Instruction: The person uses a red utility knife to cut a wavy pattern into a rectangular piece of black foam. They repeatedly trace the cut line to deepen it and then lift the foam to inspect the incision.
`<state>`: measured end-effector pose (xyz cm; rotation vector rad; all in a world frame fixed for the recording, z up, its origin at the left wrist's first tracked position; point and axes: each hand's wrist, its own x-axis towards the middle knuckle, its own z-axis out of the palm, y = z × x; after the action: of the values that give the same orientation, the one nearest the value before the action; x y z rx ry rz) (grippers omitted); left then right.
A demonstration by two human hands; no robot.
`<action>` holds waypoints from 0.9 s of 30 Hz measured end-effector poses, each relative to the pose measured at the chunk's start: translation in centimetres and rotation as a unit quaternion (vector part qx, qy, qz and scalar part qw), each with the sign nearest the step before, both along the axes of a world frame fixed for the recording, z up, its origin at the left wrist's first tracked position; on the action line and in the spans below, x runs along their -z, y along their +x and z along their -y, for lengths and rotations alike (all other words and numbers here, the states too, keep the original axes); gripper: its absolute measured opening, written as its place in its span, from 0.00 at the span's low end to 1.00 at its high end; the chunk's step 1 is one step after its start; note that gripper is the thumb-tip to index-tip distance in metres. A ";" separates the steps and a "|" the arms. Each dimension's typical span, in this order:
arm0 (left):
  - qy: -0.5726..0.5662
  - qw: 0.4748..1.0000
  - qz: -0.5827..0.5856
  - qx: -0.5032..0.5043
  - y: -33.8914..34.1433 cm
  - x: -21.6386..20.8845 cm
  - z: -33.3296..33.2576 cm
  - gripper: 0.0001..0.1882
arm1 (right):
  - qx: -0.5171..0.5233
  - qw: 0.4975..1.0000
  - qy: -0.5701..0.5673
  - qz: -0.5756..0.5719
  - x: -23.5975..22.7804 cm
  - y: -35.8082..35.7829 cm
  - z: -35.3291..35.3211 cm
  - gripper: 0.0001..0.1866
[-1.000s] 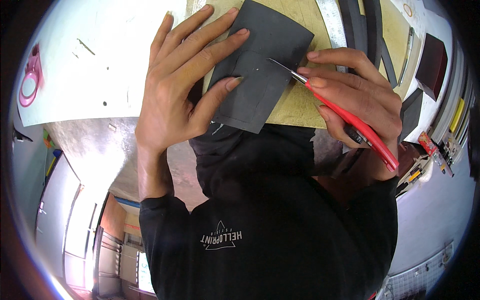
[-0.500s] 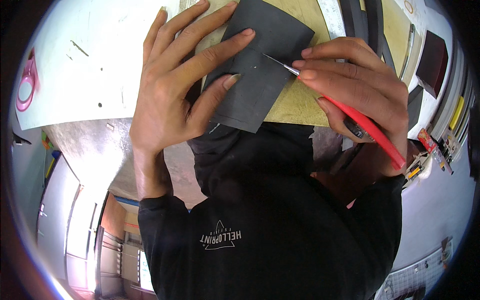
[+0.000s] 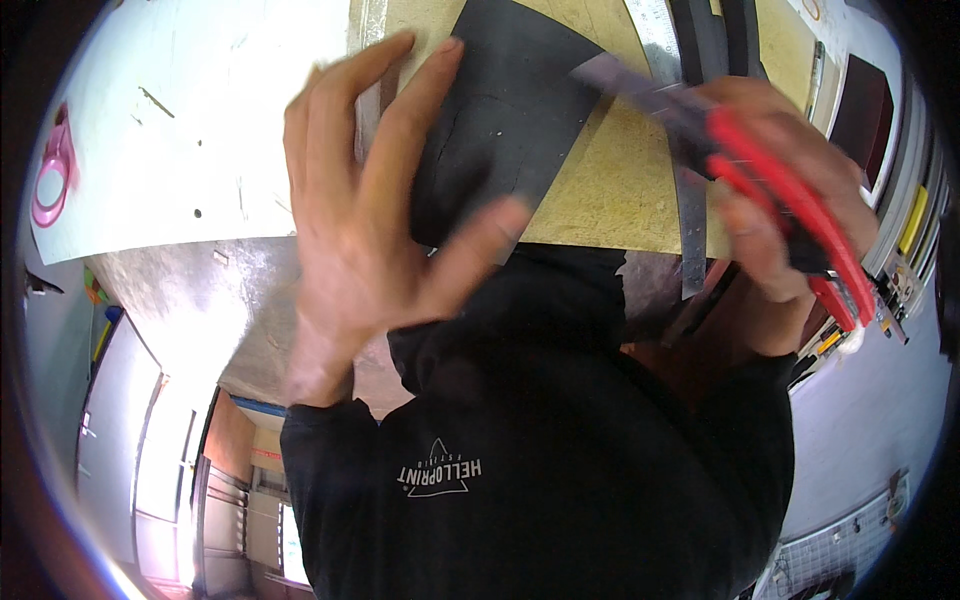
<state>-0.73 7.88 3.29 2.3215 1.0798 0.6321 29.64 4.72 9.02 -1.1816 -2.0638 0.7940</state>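
A dark grey, leather-like sheet lies at the centre, its surface faintly marked with thin lines. Over its left edge my left hand is spread, open and somewhat blurred; whether its fingers press on the sheet I cannot tell. My right hand is closed around a red utility knife. The knife's extended blade, smeared by motion, reaches the sheet's right edge in the picture; I cannot tell if it touches.
Beneath the sheet is a yellowish cutting board. A metal ruler and black strips lie to the right. A pink tape dispenser sits on the white surface at far left. Pens and tools stand at far right.
The knife has swung away from the sheet's middle to the right and turned, showing its blade's flat side. My left hand has slid lower, its thumb now nearer the sheet's bottom edge.
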 end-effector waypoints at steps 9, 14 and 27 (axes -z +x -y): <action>-0.124 0.991 0.041 -0.036 0.2 -3.4 3.1 0.31 | 0.315 0.941 -0.049 -0.113 1.1 -1.4 6.7 0.30; -0.353 0.916 0.181 0.051 -2.5 -4.5 0.6 0.17 | 0.334 0.925 -0.088 -0.158 1.0 -2.6 6.6 0.38; 0.053 0.997 0.013 -0.062 -0.6 -0.7 -2.4 0.20 | 0.148 0.986 0.004 -0.081 3.0 -3.8 4.3 0.21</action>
<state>-1.33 10.30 4.00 2.3411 1.2119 0.7812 25.81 0.40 5.98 -1.3351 -1.7080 0.7112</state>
